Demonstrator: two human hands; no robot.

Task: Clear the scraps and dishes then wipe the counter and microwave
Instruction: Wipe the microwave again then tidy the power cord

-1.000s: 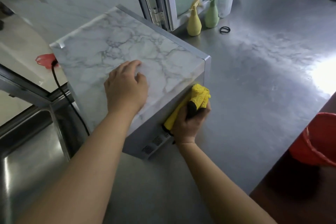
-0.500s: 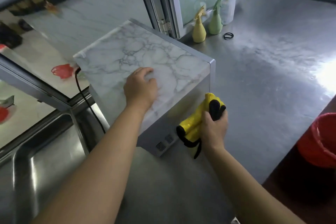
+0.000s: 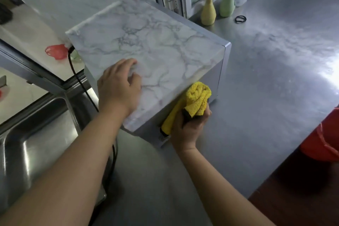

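Note:
A microwave with a marble-patterned top stands on the steel counter, its near side facing me. My left hand rests on the near part of its top, fingers loosely bent. My right hand grips a bunched yellow cloth with a black edge and holds it against the microwave's grey side wall, just below the top edge.
A steel sink lies at the left, and the microwave's black cord runs down beside it. A yellow spray bottle, a green spray bottle and a black ring sit by the window. A red bucket is at the right edge.
My right hand has brought the cloth back up against the microwave's side after dropping slightly away from it. My left hand has stayed on the top.

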